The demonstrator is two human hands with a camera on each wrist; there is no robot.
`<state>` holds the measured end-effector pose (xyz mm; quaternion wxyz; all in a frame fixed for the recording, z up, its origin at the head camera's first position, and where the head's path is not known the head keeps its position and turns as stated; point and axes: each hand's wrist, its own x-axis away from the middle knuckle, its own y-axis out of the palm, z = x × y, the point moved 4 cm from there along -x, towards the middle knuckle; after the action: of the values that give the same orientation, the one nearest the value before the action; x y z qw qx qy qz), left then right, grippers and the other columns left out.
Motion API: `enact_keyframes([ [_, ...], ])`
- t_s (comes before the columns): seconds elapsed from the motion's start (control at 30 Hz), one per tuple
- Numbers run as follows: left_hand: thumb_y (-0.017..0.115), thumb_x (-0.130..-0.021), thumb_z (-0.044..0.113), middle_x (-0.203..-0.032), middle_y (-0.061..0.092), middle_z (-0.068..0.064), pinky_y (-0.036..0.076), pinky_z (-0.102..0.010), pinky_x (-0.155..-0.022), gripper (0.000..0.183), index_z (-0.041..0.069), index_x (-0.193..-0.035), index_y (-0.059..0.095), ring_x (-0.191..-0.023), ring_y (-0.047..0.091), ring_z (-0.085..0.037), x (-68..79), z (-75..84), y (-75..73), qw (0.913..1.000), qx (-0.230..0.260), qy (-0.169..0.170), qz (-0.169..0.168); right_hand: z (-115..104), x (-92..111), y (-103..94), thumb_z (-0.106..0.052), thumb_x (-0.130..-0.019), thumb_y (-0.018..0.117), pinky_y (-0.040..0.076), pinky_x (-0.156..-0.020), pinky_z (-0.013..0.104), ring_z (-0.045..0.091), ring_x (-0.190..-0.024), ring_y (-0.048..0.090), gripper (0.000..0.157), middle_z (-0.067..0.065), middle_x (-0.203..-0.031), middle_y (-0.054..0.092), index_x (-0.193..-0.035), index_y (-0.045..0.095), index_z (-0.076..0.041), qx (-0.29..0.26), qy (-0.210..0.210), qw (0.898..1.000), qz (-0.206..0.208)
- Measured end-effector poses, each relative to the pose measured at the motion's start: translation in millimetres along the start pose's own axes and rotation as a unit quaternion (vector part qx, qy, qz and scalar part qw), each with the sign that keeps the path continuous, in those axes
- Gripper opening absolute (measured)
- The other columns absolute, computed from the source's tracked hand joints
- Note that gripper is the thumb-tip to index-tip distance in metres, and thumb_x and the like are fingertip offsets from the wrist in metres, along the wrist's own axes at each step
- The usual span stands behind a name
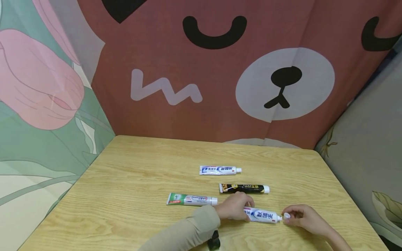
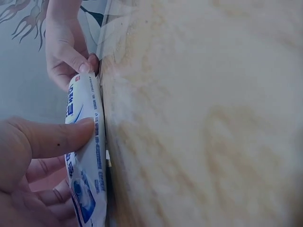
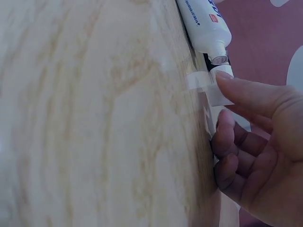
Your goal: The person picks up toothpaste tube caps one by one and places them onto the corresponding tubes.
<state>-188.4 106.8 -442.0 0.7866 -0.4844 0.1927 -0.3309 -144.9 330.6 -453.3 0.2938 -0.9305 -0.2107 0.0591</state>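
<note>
My left hand grips a white and blue toothpaste tube just above the table, its thumb across the printed face in the left wrist view. The tube's nozzle is bare and points right. Between thumb and fingers, my right hand pinches a small white cap, a short gap from the nozzle. Close behind the left hand lie a green and silver toothpaste tube and a black toothpaste tube. Farther back is a second white and blue tube.
The tubes lie on a wooden table with rounded far corners. A dark object is partly hidden by the left sleeve. A curtain with a bear print hangs behind the table, and patterned cloth stands at the right.
</note>
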Motion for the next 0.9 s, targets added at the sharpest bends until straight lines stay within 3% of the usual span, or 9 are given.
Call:
enact_keyframes([
  [0.23,0.081,-0.065,0.018,-0.078,0.058,0.01,0.035,-0.012,-0.065,0.033,0.016,-0.095,0.068,-0.071,0.047,0.001,0.4,-0.2,-0.1,0.9991,0.029,0.024,-0.017,2.3,1.8,-2.7,-0.013,-0.083,0.065,0.045,-0.059,0.023,0.001,-0.074,0.053,0.027,0.003,-0.088,0.062,-0.1,0.063,0.007,0.0,0.039,0.999,0.029],
  [0.47,0.078,-0.068,0.012,-0.076,0.06,0.009,0.037,-0.012,-0.063,0.028,0.014,-0.093,0.068,-0.068,0.048,0.002,-0.1,-1.5,-0.7,0.9978,0.059,0.024,-0.02,1.8,1.1,-3.4,-0.014,-0.086,0.062,0.047,-0.055,0.027,0.005,-0.072,0.055,0.031,0.008,-0.093,0.062,-0.106,0.059,0.01,-0.049,0.068,0.996,0.008],
  [0.67,0.077,-0.069,0.012,-0.077,0.059,0.01,0.038,-0.012,-0.063,0.028,0.013,-0.095,0.067,-0.068,0.048,0.002,1.2,-4.8,-5.0,0.9975,0.069,0.016,-0.004,-0.4,2.0,-5.3,-0.008,-0.09,0.054,0.048,-0.055,0.03,0.011,-0.07,0.059,0.037,0.004,-0.09,0.064,-0.111,0.047,0.021,-0.108,0.052,0.993,-0.022],
  [0.9,0.077,-0.07,0.012,-0.078,0.058,0.01,0.038,-0.012,-0.064,0.028,0.013,-0.096,0.067,-0.069,0.047,0.001,1.9,-5.8,-9.4,0.9969,0.076,0.017,0.007,-2.3,1.6,-8.7,-0.01,-0.091,0.053,0.047,-0.053,0.03,0.012,-0.066,0.058,0.036,0.003,-0.085,0.063,-0.11,0.049,0.02,-0.097,0.043,0.994,-0.007],
])
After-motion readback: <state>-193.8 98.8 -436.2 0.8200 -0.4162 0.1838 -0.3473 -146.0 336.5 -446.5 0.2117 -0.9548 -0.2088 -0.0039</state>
